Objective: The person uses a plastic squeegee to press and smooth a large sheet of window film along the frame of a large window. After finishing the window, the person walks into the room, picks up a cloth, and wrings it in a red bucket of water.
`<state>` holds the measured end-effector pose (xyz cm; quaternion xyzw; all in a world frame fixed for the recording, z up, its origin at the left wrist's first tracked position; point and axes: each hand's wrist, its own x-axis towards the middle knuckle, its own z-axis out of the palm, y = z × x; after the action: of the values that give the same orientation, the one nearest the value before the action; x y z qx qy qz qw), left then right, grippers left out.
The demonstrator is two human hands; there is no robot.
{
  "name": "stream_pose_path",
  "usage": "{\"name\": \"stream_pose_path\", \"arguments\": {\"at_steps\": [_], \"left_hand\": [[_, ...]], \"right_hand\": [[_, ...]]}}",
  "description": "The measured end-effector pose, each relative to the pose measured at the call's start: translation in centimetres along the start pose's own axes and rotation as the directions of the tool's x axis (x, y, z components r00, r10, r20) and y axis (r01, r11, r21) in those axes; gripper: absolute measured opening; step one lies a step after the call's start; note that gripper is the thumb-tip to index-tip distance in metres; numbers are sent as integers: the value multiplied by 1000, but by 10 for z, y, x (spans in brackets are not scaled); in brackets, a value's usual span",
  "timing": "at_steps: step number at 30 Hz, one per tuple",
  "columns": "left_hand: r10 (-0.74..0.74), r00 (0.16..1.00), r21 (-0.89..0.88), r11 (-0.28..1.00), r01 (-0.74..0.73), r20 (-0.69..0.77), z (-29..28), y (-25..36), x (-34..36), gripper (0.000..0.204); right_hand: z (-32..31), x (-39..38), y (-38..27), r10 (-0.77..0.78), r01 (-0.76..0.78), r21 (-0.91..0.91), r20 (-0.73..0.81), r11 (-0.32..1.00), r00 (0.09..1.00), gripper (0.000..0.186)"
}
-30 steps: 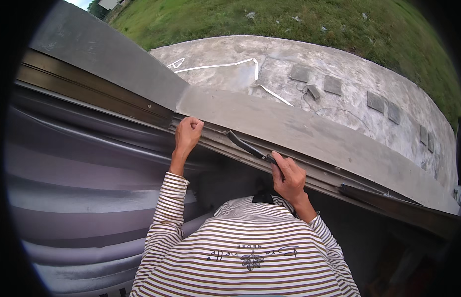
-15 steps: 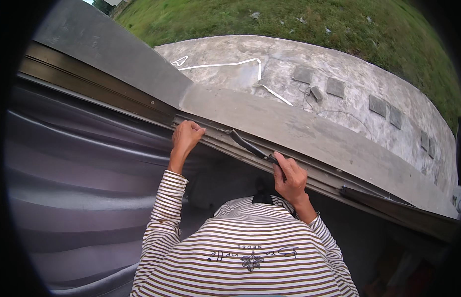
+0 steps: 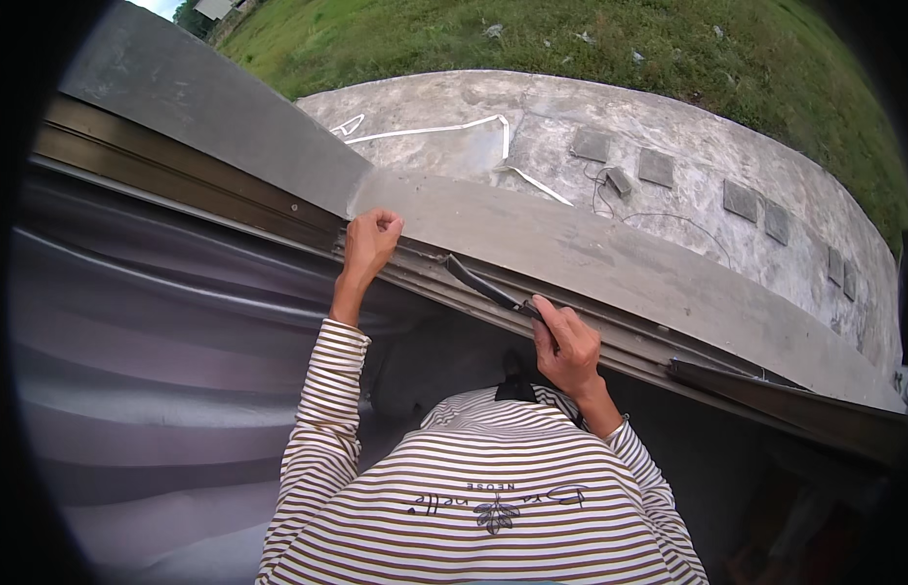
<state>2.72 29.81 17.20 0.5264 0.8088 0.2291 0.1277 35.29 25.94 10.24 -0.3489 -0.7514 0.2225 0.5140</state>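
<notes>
Shirt: filling the near middle, its striped sleeves leading out to both hands.
Curtain: hanging in folds on the near left, under the brown frame.
Right hand: gripping the right end of the tool between thumb and fingers, its wrist resting low over the track's near edge or just above it; I am not able to tell which.
Tool: lying slantwise over the track between the hands, black and bent, its free tip pointing left and far.
Left hand: pinching thumb to fingertips over the left part of the track, well apart from the right hand; whether it is holding anything thin is not showing.
Track: running from far left to near right beneath both hands.
Done on the track: nothing is plainly showing as finished; the tool being in place suggests work is under way.
Left on the track: small bits seem to be lying by the tool's tip, so this stretch is probably wanting more work.
Dark strip: lying along the track on the right, beyond reach of the tool's tip.
Ledge: bordering the track's far side.
Slab: spreading beyond, carrying white tape, grey tiles and a corded block.
Grass: growing farthest out.
</notes>
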Motion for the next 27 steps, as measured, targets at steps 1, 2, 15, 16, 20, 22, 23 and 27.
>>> {"name": "stream_pose_path", "arguments": {"at_steps": [1,2,15,16,20,22,23,27], "left_hand": [[69,995,-86,994,-75,-66,2,0,1,17],[131,982,-165,974,-153,-138,3,-1,1,16],[509,736,206,742,-638,446,-24,-24,3,6],[523,699,202,711,-673,488,-24,-24,7,5],[530,566,188,604,-775,631,-21,-24,22,4],[519,516,204,542,-815,682,-18,-22,25,4],[514,494,222,501,-837,701,-16,-19,25,4],[479,370,270,265,-926,796,-8,-16,25,5]], "right_hand": [[0,0,-1,1,-1,1,3,1000,1000,42],[0,1,-1,1,-1,2,6,1000,1000,42],[2,-1,1,-14,14,-19,-1,1000,1000,43],[2,-1,1,-13,13,-23,1,1000,1000,43],[2,-2,2,-9,9,-33,2,999,1000,44],[2,-3,3,-6,6,-33,0,999,1000,44],[2,-3,3,-4,4,-31,1,1000,1000,44],[0,-1,0,-3,3,-26,-7,1000,1000,43]]}}
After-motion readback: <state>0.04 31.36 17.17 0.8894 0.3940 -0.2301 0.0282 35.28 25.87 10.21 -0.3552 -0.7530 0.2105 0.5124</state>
